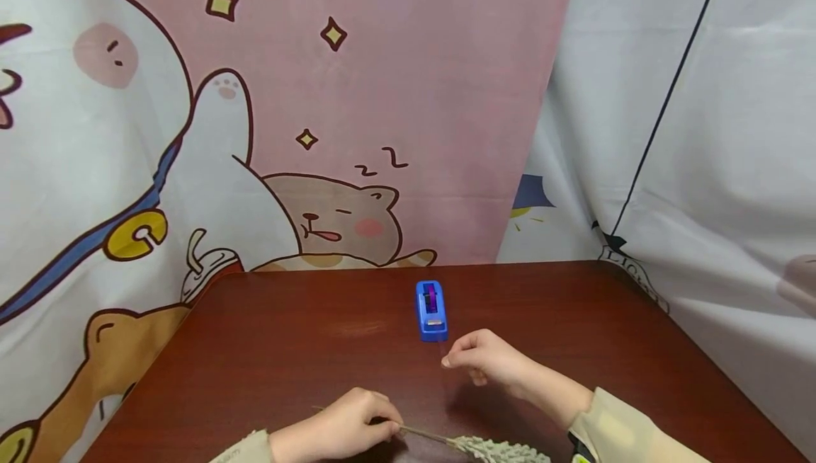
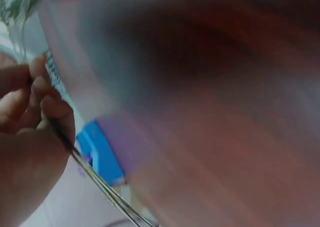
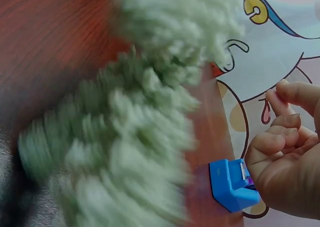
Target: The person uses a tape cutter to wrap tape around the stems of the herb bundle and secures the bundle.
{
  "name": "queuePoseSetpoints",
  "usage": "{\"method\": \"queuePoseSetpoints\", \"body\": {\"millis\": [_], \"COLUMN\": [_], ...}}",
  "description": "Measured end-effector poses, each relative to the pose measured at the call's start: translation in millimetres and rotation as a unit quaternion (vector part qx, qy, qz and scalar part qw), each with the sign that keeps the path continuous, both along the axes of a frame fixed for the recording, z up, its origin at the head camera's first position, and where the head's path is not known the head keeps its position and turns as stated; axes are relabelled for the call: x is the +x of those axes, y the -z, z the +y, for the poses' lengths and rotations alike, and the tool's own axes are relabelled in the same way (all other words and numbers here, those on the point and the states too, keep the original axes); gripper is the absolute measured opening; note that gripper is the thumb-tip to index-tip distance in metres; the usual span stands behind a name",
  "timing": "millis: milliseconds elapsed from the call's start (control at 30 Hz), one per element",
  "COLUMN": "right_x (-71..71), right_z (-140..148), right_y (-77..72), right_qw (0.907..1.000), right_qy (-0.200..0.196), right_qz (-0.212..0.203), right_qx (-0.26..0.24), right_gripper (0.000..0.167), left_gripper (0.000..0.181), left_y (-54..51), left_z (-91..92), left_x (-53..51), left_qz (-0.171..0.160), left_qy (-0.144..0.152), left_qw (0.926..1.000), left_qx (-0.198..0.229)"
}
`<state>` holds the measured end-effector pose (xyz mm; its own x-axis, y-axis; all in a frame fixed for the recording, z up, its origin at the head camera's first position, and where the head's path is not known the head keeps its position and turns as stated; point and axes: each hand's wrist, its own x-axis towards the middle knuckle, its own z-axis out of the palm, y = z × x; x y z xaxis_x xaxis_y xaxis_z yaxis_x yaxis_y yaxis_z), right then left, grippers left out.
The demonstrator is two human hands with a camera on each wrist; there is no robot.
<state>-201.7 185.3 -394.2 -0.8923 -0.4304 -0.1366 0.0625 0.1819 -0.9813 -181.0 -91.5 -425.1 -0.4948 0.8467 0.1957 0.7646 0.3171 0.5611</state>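
Gripping fluffy pale-green sprigs (image 1: 497,449) by thin stems (image 1: 423,434) over the dark-red wooden bench (image 1: 287,350), the left hand (image 1: 357,422) has them gathered; the right hand (image 1: 487,360) pinches apparent clear tape (image 1: 441,350), seemingly uncut from the blue plastic dispenser (image 1: 431,311); none visibly wraps the stems.

Head: forward, down. Wrists: close. Dispenser (image 1: 432,312) shared.
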Motion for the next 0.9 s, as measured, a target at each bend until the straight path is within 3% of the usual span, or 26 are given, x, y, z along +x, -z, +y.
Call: {"method": "queuePoseSetpoints", "body": {"millis": [167, 367, 533, 667, 767, 900], "right_x": [-0.9, -2.2, -1.3, 2.4, 7.4, 15.9], "right_z": [-3.2, -5.1, -4.5, -4.9, -6.4, -8.7], "right_y": [-2.7, -7.3, -7.7, -3.1, 2.5, 12.6], "right_qw": [0.9995, 0.9993, 0.9992, 0.9998, 0.9993, 0.9970], "right_qy": [-0.004, -0.007, -0.001, 0.016, 0.037, 0.069], "right_qz": [0.018, 0.012, 0.011, 0.005, 0.001, -0.005], "right_qx": [0.024, 0.036, 0.038, 0.014, -0.008, -0.034], "right_gripper": [0.016, 0.015, 0.016, 0.018, 0.016, 0.013], "left_gripper": [0.011, 0.009, 0.009, 0.010, 0.012, 0.015], "left_y": [8.9, 10.0, 2.0, -5.2, -8.3, -10.2], "left_z": [21.4, 40.9, 58.2, 68.0, 71.8, 74.1], "left_x": [1.3, -2.9, -16.8, -31.9, -37.5, -37.4], "left_qz": [0.041, 0.064, 0.033, 0.033, 0.016, -0.031], "left_qy": [-0.036, -0.115, -0.170, -0.211, -0.226, -0.233], "left_qw": [0.9983, 0.9913, 0.9849, 0.9770, 0.9739, 0.9718], "left_qx": [0.022, 0.012, -0.001, 0.007, 0.014, 0.019]}}
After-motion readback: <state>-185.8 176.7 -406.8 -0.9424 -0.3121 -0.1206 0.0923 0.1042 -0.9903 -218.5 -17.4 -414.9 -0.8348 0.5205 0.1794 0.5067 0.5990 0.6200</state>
